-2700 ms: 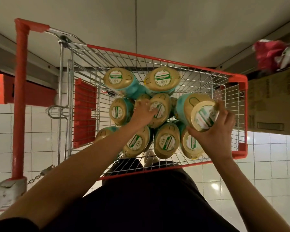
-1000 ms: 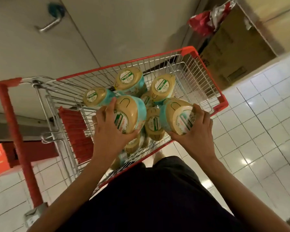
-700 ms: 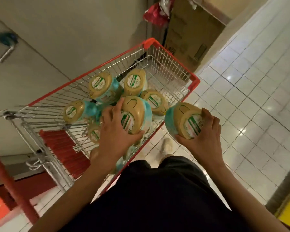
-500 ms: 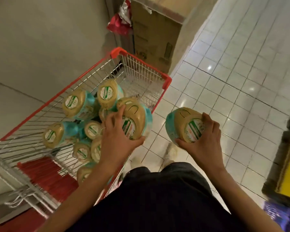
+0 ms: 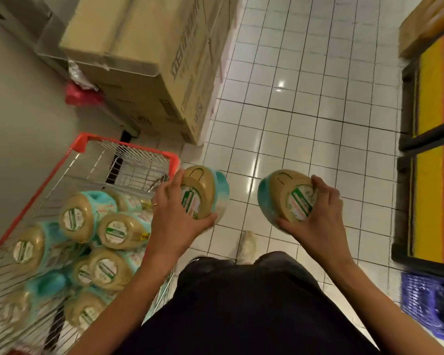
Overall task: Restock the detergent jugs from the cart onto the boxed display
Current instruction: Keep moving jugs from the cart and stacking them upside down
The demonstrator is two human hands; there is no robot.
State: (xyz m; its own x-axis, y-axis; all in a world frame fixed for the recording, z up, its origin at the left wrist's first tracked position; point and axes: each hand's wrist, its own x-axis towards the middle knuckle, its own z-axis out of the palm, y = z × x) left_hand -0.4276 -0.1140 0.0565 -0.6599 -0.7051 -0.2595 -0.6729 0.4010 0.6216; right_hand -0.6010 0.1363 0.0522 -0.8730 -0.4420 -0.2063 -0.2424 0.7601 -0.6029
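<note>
I hold one detergent jug in each hand, both teal with a tan top and a green-and-white label. My left hand (image 5: pixel 176 216) grips the left jug (image 5: pixel 207 190) just past the cart's red front rim. My right hand (image 5: pixel 318 213) grips the right jug (image 5: pixel 280 198) over the white tiled floor. The wire cart (image 5: pixel 123 142) with red trim sits at lower left, and several more jugs (image 5: pixel 118 229) lie piled in it. A yellow and red display base (image 5: pixel 431 160) runs along the right edge.
Stacked cardboard boxes (image 5: pixel 149 60) stand against the wall beyond the cart, with a red bag (image 5: pixel 81 94) beside them. A blue plastic crate (image 5: pixel 431 303) sits at lower right. White floor tiles (image 5: pixel 305 98) stretch between the boxes and the display. My shoe (image 5: pixel 246 244) shows below the jugs.
I lifted two jugs out of the cart, one per hand, and turned to the right. The cart has slid to the lower left of view and the display base has come into sight.
</note>
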